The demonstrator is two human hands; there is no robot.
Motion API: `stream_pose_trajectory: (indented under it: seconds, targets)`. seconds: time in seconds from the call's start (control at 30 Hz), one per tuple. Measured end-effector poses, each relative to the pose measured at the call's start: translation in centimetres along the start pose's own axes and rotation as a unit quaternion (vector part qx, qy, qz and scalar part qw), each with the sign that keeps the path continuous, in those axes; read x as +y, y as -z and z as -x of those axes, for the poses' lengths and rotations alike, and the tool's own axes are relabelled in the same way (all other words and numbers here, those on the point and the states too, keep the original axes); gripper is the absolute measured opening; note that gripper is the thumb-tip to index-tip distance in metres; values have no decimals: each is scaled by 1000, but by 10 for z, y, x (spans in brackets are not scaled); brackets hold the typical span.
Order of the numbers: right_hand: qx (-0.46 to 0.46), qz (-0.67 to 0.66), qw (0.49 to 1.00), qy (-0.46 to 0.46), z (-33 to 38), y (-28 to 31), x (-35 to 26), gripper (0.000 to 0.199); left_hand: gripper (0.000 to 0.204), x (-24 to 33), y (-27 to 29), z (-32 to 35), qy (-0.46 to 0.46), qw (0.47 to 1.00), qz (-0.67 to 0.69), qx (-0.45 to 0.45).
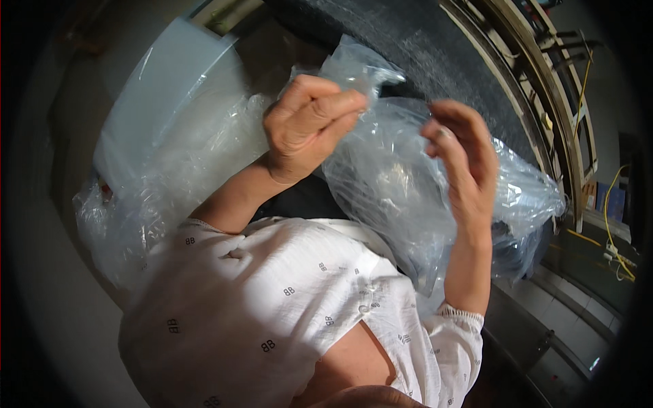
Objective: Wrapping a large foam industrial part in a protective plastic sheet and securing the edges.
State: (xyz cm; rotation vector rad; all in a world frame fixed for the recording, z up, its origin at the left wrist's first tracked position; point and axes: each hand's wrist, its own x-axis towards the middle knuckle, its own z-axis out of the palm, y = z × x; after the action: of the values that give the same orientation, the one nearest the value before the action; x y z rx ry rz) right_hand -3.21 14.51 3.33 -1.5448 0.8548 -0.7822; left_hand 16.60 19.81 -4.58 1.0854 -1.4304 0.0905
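Observation:
A clear plastic bag [391, 160] lies crumpled in front of my body, its upper part rising in a bunched fold. My left hand [309, 126] is closed, thumb and forefinger pinched on the plastic near that fold; the exact grip is partly blurred. To the right, above the same plastic, my right hand [468, 163] is raised with bent fingers held apart from the thumb. Nothing shows in it, and its fingertips are slightly smeared by motion.
At the left stands a large pile of clear plastic bags [156, 156]. A dark grey surface [435, 54] extends beyond my hands. Curved wooden rails [527, 61] run along the right, with a yellow cable [607, 211] hanging past them. Pale tiles [534, 292] show at lower right.

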Motion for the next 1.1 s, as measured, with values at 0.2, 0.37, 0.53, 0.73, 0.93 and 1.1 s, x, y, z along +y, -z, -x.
stream_pose_trajectory:
  seconds: [0.2,0.37,0.53,0.73,0.93,1.1]
  targets:
    - [-13,-21,1000,-14,-12,2,10,29,34,28,-21,13,-61,992,48,-98]
    - [133,-229,961,82,20,106,-16,31,37,8,-8,62,-35,990,21,-138]
    - [64,-347,931,96,49,167,-32,29,18,-55,9,99,216,966,-32,-135]
    - [144,-306,933,121,79,209,-38,26,30,-182,-44,92,274,950,-69,-135]
    - [223,-457,859,66,109,334,-12,25,33,-214,-91,121,343,874,45,-342]
    - [455,49,884,96,77,215,-5,48,17,-104,-45,64,218,975,25,36]
